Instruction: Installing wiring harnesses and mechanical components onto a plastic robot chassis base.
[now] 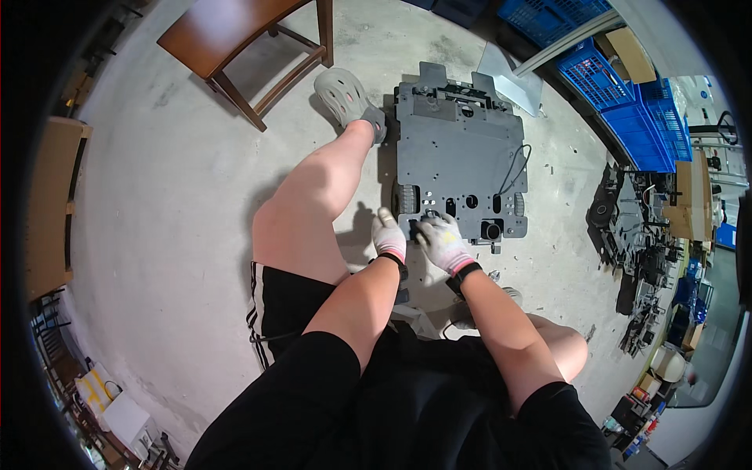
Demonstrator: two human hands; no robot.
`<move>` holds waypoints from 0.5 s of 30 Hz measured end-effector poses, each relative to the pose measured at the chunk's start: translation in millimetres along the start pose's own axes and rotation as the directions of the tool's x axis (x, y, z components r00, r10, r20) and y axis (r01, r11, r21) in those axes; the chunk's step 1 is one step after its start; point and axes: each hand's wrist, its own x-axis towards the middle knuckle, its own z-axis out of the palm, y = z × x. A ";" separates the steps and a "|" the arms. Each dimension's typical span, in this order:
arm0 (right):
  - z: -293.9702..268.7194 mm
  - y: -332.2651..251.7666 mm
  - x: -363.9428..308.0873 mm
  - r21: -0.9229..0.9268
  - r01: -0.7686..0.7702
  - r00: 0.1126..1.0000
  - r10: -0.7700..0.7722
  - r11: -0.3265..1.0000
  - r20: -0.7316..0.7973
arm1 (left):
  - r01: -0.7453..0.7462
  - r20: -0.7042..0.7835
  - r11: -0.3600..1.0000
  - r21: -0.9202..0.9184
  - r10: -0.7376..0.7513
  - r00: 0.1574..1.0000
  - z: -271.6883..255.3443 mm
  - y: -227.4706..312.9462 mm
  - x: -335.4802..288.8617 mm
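A flat, dark grey wheeled machine base (462, 153) lies on the floor in front of me, with holes through its plate. At its near left corner is my left hand (388, 236), in a white glove, with its visible fingers stretched out and no object showing in them. Over the near edge, my gloved right hand (444, 244) has its fingers bent around a small dark part (428, 217); the fingers hide most of it. Several small silvery pieces (428, 199) sit on the plate just beyond. A black cable (515, 168) loops over the right side.
My bent left leg and grey clog (341, 94) stand left of the base. A brown wooden stool (243, 47) is at the far left. Blue crates (599, 74) and a heap of dark mechanical parts (627, 227) line the right. A clear sheet (509, 78) lies behind the base.
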 end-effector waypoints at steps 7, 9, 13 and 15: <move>5.5 21.4 -23.0 0.037 -0.472 0.841 0.462 0.881 -0.281 | -0.373 0.118 0.852 0.368 0.355 0.927 -21.8 40.3 -34.7; 1.8 25.2 -11.9 0.038 -0.560 0.827 0.561 0.828 -0.033 | -0.416 0.143 0.825 0.383 0.392 0.909 -22.7 42.1 -38.2; -11.8 38.9 -0.8 0.049 -0.552 0.829 0.542 0.832 0.138 | -0.521 0.210 0.784 0.339 0.476 0.854 -17.8 36.6 -37.9; -13.0 42.3 -2.5 0.084 -0.565 0.820 0.548 0.821 0.167 | -0.497 0.281 0.842 0.210 0.435 0.855 -11.1 31.2 -37.2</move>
